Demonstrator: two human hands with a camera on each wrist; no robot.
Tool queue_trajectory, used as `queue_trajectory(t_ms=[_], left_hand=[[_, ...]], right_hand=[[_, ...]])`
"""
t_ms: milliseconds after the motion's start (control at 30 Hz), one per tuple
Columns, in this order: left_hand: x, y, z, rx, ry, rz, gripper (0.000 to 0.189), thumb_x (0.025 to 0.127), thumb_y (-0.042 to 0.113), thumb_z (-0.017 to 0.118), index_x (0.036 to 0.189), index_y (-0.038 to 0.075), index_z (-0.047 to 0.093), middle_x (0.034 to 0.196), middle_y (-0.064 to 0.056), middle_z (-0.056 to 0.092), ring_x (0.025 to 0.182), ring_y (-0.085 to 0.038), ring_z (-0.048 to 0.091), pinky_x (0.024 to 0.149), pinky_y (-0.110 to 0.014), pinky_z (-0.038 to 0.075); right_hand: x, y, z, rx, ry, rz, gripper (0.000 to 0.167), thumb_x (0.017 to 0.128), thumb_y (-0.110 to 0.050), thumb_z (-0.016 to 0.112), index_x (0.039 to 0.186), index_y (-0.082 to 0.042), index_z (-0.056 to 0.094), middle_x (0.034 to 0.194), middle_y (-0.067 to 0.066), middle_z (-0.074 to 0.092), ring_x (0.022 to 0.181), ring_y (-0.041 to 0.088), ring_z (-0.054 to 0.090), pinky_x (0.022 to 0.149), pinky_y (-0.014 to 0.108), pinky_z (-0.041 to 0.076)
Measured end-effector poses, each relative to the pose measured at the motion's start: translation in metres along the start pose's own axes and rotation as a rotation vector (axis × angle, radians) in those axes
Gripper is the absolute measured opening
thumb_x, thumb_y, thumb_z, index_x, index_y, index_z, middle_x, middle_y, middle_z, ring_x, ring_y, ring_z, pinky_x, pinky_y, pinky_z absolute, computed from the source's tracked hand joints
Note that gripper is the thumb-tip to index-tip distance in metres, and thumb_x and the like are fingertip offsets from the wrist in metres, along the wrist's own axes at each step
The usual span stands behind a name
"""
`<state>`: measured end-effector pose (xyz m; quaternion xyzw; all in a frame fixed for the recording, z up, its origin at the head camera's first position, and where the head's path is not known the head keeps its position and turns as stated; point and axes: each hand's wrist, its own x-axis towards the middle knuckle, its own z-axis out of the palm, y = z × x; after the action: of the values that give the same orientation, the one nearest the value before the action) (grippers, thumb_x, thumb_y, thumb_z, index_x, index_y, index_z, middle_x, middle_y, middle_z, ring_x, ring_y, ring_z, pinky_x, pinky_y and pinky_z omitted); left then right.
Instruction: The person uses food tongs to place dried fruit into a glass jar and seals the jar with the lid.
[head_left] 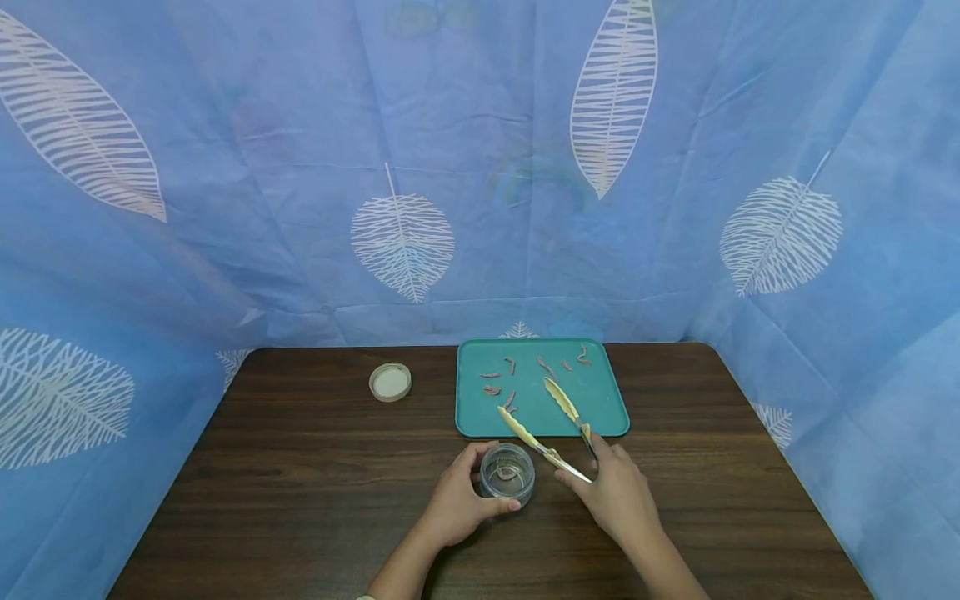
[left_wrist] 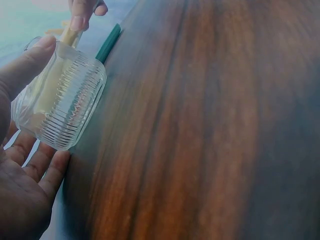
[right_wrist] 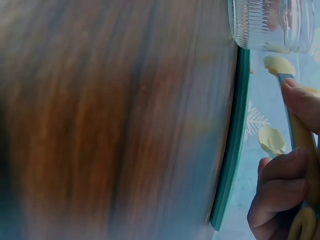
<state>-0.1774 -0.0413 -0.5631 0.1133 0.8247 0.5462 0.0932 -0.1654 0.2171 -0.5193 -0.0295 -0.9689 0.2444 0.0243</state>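
While the left hand (head_left: 457,502) curls its fingers round the clear jar (head_left: 528,486), the right (head_left: 618,493) grips spread tongs (head_left: 536,446)!
Likely light and springy, best held mid-arm, they slant leftward to the tabletop's (head_left: 315,475) far edge, tips over the tray (head_left: 478,418); nearer, the jar, mouth up, looks slippery, perhaps fragile: cup its sides.

Head view: high, facing forward-down across wood-grain tabletop (head_left: 300,500). Wrist views: close, tilted, sharing glass jar (left_wrist: 70,97): left's ten o'clock, right's two.
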Motion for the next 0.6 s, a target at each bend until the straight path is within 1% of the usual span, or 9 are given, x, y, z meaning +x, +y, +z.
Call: queue_trajectory(t_ms=[67,167,267,367,467,533,600], left_hand=[[0.000,0.000,0.000,0.000,-0.001,-0.001,0.086,0.081,0.039,0.098,0.153,0.020,0.055,0.143,-0.003,0.065,0.130,-0.025,0.063,0.107,-0.037,0.057],[0.000,-0.001,0.000,0.001,-0.002,0.000,0.086,0.081,0.039,0.098,0.153,0.020,0.055,0.144,-0.003,0.065,0.131,-0.025,0.063,0.107,-0.037,0.057],[0.000,-0.001,-0.001,0.004,-0.002,0.002,0.087,0.081,0.039,0.098,0.153,0.019,0.055,0.144,-0.003,0.065,0.131,-0.025,0.063,0.107,-0.037,0.057],[-0.001,-0.001,-0.001,0.000,-0.003,0.004,0.086,0.081,0.039,0.098,0.153,0.019,0.055,0.144,-0.003,0.065,0.131,-0.025,0.063,0.107,-0.037,0.057],[-0.001,0.000,-0.001,-0.007,-0.003,0.007,0.086,0.081,0.039,0.098,0.153,0.018,0.055,0.144,-0.004,0.065,0.131,-0.026,0.063,0.107,-0.037,0.057],[-0.001,0.000,-0.001,-0.010,-0.003,0.007,0.086,0.081,0.038,0.098,0.153,0.019,0.055,0.144,-0.004,0.065,0.131,-0.026,0.063,0.107,-0.036,0.057],[-0.001,0.000,-0.001,-0.006,-0.004,0.009,0.086,0.081,0.038,0.098,0.153,0.019,0.055,0.145,-0.004,0.065,0.131,-0.026,0.063,0.106,-0.035,0.057]], right_hand=[[0.002,-0.001,0.002,-0.006,-0.016,-0.003,0.093,0.089,-0.048,0.089,0.155,0.006,0.053,0.092,0.006,0.067,0.073,0.017,0.056,0.064,0.037,0.049],[0.004,-0.002,0.005,-0.024,-0.028,-0.015,0.089,0.089,-0.047,0.088,0.153,0.007,0.056,0.085,0.001,0.063,0.069,0.015,0.050,0.064,0.036,0.047],[0.007,-0.005,0.006,-0.035,-0.033,-0.034,0.085,0.090,-0.046,0.088,0.150,0.007,0.059,0.083,0.001,0.063,0.068,0.014,0.051,0.063,0.035,0.048],[0.010,-0.008,0.006,-0.053,-0.044,-0.058,0.080,0.092,-0.046,0.086,0.148,0.006,0.061,0.084,0.002,0.066,0.068,0.013,0.055,0.062,0.036,0.051],[0.014,-0.012,0.004,-0.085,-0.059,-0.079,0.078,0.093,-0.045,0.085,0.147,0.006,0.063,0.087,0.005,0.070,0.072,0.016,0.063,0.067,0.042,0.058],[0.016,-0.015,0.002,-0.111,-0.066,-0.091,0.076,0.094,-0.045,0.084,0.145,0.007,0.064,0.096,0.012,0.076,0.080,0.024,0.072,0.075,0.049,0.063],[0.018,-0.018,0.000,-0.131,-0.075,-0.093,0.074,0.094,-0.045,0.084,0.144,0.007,0.065,0.109,0.020,0.079,0.092,0.036,0.077,0.084,0.056,0.064]])
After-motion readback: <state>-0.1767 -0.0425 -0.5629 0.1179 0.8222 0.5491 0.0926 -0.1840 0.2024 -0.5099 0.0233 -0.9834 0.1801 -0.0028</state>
